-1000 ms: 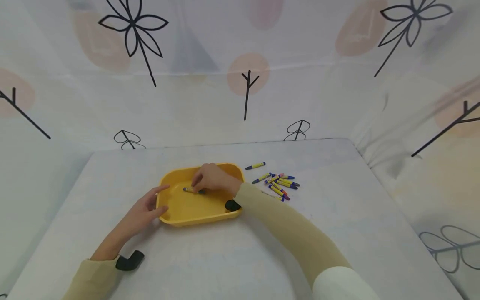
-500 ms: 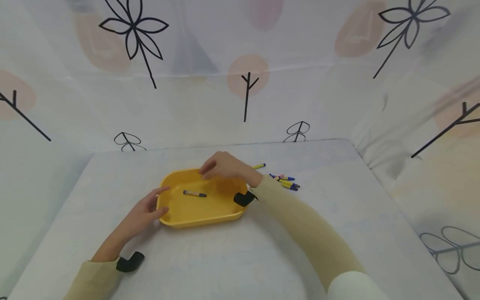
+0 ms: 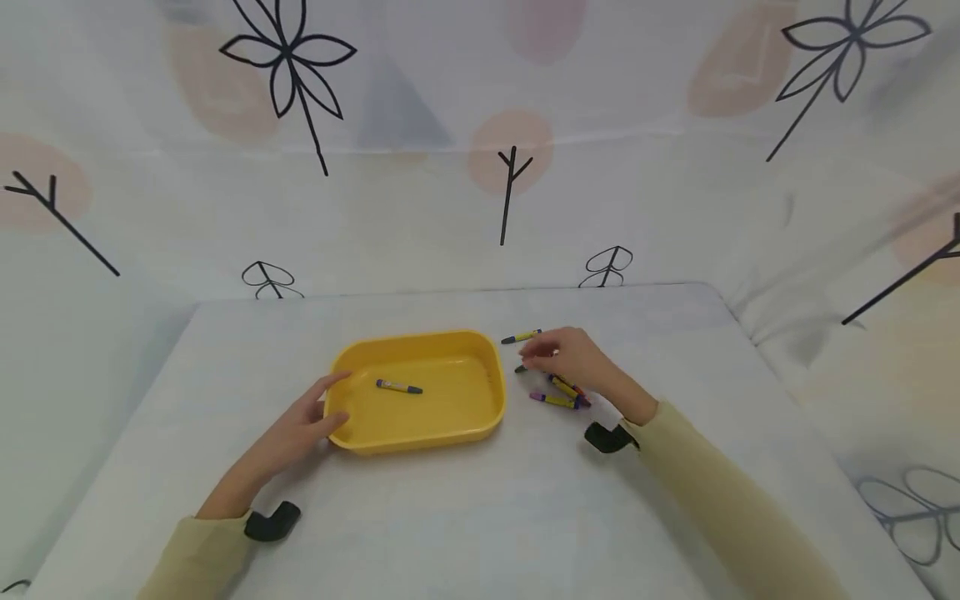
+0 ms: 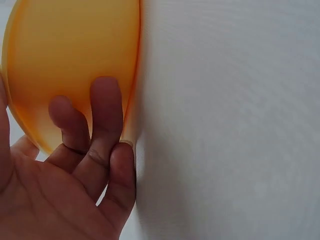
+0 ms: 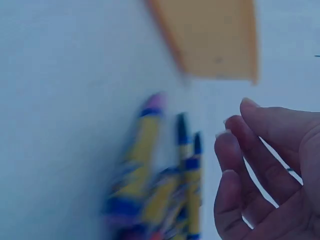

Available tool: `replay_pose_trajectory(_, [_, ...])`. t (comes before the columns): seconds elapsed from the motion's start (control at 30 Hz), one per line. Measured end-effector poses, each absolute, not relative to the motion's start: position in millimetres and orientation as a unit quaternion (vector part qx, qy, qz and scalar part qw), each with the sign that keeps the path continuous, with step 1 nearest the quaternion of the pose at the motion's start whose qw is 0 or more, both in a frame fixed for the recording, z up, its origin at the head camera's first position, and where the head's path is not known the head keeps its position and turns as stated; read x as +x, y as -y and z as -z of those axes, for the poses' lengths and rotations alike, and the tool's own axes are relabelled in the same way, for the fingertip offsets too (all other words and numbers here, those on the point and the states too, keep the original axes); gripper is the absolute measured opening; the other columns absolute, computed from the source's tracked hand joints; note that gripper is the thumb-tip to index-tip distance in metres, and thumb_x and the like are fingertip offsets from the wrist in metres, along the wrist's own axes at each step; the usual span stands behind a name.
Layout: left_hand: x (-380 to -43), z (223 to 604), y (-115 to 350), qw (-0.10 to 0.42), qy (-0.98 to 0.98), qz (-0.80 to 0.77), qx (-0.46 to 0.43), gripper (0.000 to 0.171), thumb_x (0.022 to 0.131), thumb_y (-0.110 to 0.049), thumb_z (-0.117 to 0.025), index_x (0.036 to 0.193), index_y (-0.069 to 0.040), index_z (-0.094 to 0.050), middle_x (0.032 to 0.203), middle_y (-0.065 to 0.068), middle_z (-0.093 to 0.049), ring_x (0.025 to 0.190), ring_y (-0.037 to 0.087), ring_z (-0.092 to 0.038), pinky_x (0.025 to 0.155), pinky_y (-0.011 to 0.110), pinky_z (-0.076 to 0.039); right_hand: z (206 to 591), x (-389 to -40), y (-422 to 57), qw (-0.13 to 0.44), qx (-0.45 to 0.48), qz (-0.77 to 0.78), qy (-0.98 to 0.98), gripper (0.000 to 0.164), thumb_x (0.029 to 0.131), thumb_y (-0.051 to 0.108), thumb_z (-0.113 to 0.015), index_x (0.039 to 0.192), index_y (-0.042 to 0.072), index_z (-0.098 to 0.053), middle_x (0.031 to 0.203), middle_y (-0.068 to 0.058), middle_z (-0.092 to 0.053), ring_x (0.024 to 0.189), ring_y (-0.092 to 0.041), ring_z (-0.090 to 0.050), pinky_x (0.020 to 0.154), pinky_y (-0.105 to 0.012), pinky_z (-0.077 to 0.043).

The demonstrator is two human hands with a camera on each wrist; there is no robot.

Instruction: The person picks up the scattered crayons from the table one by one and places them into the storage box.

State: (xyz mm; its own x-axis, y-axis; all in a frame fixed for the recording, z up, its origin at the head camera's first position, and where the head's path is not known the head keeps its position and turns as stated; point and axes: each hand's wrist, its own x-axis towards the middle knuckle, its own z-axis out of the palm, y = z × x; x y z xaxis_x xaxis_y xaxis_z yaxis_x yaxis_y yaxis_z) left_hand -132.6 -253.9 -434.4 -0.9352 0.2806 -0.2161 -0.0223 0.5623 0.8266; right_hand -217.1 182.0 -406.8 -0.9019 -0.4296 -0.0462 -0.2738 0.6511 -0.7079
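Observation:
A yellow plastic tray lies on the white table, holding one crayon with a yellow wrapper and a dark tip. My left hand grips the tray's left end, thumb and fingers about the rim; in the left wrist view, fingers bend against the tray wall. To the right of the tray, my right hand hovers over a loose pile of crayons, its fingers loosely bent with nothing between them. A purple-tipped crayon shows blurred beside this hand in the right wrist view. Part of the pile is hidden beneath the hand.
Another crayon lies apart, behind the pile near the tray's right back corner. A patterned cloth hangs behind the table and along its sides. Each wrist carries a black mount.
My right hand has left the tray and moved right to the loose crayons, leaving one crayon lying in the tray. My left hand has kept its hold on the rim.

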Motion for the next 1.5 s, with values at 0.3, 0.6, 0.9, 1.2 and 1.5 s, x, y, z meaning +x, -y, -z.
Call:
replay_pose_trajectory(0.3, [-130, 432, 253, 0.158, -0.875, -0.451, 0.081, 0.065, 0.101, -0.032, -0.059, 0.157, -0.025, -0.026, 0.125, 0.019, -0.058, 0.093, 0.024, -0.058, 0.079, 0.038, -0.043, 434, -190, -208, 0.07, -0.243, 0.281, -0.926, 0.016, 0.086, 0.012, -0.079, 0.102, 0.013, -0.077, 0.097, 0.005, -0.069, 0.085, -0.015, -0.056, 0.083, -0.038, -0.049])
replay_pose_trajectory(0.6, [-128, 430, 254, 0.157, -0.882, -0.438, 0.077, 0.066, 0.101, -0.033, -0.06, 0.156, -0.024, -0.026, 0.096, 0.011, -0.057, 0.081, 0.024, -0.054, 0.071, 0.036, -0.04, 430, -186, -201, 0.066, -0.282, 0.2, -0.936, 0.018, 0.084, 0.014, -0.081, 0.101, 0.012, -0.077, 0.091, 0.009, -0.068, 0.085, -0.011, -0.058, 0.086, -0.038, -0.05])
replay_pose_trajectory(0.9, [-129, 430, 252, 0.164, -0.884, -0.432, 0.073, 0.066, 0.101, -0.033, -0.059, 0.157, -0.023, -0.025, 0.091, 0.01, -0.056, 0.079, 0.023, -0.052, 0.068, 0.034, -0.039, 419, -185, -207, 0.08, -0.259, 0.327, -0.905, 0.019, 0.088, 0.007, -0.075, 0.108, 0.01, -0.076, 0.095, 0.006, -0.069, 0.082, -0.015, -0.058, 0.075, -0.034, -0.052])
replay_pose_trajectory(1.2, [-130, 432, 252, 0.167, -0.879, -0.439, 0.084, 0.065, 0.102, -0.03, -0.058, 0.157, -0.021, -0.024, 0.095, 0.011, -0.058, 0.081, 0.024, -0.053, 0.068, 0.034, -0.04, 387, -195, -189, 0.066, -0.268, 0.392, -0.878, 0.017, 0.093, 0.01, -0.071, 0.109, 0.008, -0.074, 0.098, 0.002, -0.071, 0.091, -0.016, -0.066, 0.08, -0.035, -0.054])
replay_pose_trajectory(1.5, [-132, 433, 252, 0.163, -0.881, -0.435, 0.091, 0.066, 0.102, -0.03, -0.059, 0.157, -0.021, -0.025, 0.104, 0.013, -0.059, 0.084, 0.024, -0.055, 0.072, 0.036, -0.041, 363, -218, -150, 0.096, -0.253, 0.444, -0.854, 0.02, 0.097, 0.017, -0.067, 0.116, 0.013, -0.072, 0.109, -0.001, -0.07, 0.092, -0.021, -0.065, 0.076, -0.037, -0.055])
